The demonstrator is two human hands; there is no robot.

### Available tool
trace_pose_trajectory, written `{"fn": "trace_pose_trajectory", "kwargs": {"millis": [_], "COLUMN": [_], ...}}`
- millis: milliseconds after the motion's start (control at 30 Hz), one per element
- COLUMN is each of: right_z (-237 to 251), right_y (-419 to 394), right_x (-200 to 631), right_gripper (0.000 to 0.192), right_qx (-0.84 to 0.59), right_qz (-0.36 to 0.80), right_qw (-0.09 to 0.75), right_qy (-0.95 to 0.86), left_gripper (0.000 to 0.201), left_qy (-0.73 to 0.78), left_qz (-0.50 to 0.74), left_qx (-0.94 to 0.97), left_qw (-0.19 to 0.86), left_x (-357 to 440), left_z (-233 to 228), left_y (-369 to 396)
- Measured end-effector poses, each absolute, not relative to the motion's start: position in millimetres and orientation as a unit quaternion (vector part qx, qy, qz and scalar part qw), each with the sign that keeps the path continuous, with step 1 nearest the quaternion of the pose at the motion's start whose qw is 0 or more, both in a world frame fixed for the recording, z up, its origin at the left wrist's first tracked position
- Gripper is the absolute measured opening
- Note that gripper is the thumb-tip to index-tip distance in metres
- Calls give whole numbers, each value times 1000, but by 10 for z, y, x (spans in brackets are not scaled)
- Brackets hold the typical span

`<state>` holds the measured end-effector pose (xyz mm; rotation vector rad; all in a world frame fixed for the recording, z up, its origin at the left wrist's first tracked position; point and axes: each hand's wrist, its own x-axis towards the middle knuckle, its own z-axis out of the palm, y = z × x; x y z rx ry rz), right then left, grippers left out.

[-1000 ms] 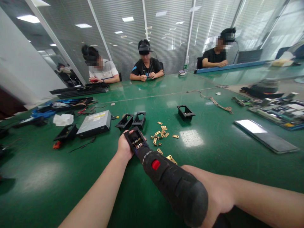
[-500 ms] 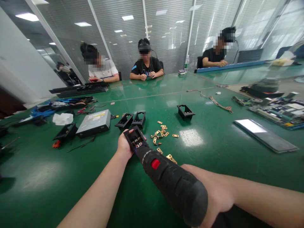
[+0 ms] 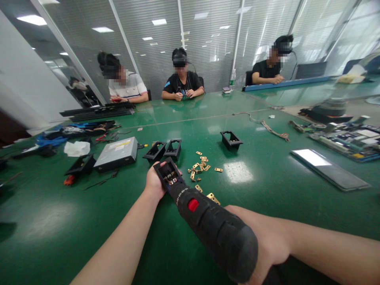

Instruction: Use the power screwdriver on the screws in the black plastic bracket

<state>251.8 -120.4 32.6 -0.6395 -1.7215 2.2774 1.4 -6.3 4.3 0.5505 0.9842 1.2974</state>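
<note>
My left hand (image 3: pixel 154 181) is closed around a black plastic housing (image 3: pixel 162 171), tilted toward me, with small metal terminals inside. In my right hand (image 3: pixel 261 237) is a black power screwdriver (image 3: pixel 218 229) with a red switch on top; its body hides most of my fingers. The tool's front end reaches into the lower part of the housing, and its tip is out of sight. Just right of the housing, several small brass plates and screws (image 3: pixel 202 167) lie scattered on the green table (image 3: pixel 166 245).
Similar black housings stand beyond my left hand (image 3: pixel 173 148), farther right (image 3: pixel 231 139) and at left (image 3: pixel 80 164). A silver disc drive (image 3: pixel 117 152) lies left. On the right are a phone-like slab (image 3: pixel 329 168) and circuit boards (image 3: pixel 350 140). Three people sit across the table.
Both hands, the housing and the screwdriver hold nearly the same pose. The whole view has shifted very slightly.
</note>
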Motion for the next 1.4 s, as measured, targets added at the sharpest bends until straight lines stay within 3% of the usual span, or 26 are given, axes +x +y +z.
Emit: {"fn": "trace_pose_trajectory", "kwargs": {"millis": [367, 767, 1000, 1167, 1400], "right_z": [289, 277, 272, 278, 285], "right_y": [-1201, -1203, -1207, -1205, -1203], "right_x": [2520, 2540, 2546, 2543, 2543], "right_gripper": [33, 43, 37, 47, 39], "right_qx": [-214, -229, -224, -236, -218], "right_qz": [772, 754, 761, 746, 747], "right_qw": [108, 110, 96, 111, 106], "right_qy": [-588, -606, -601, -613, -619], "left_gripper": [33, 30, 31, 27, 29], "left_qy": [430, 428, 428, 438, 428], "left_qz": [580, 587, 584, 589, 588], "left_qx": [236, 226, 228, 185, 219], "left_qw": [650, 649, 651, 654, 651], "left_x": [37, 35, 28, 31, 35], "left_z": [74, 58, 50, 54, 60], "left_y": [-72, -58, -48, -40, -55]}}
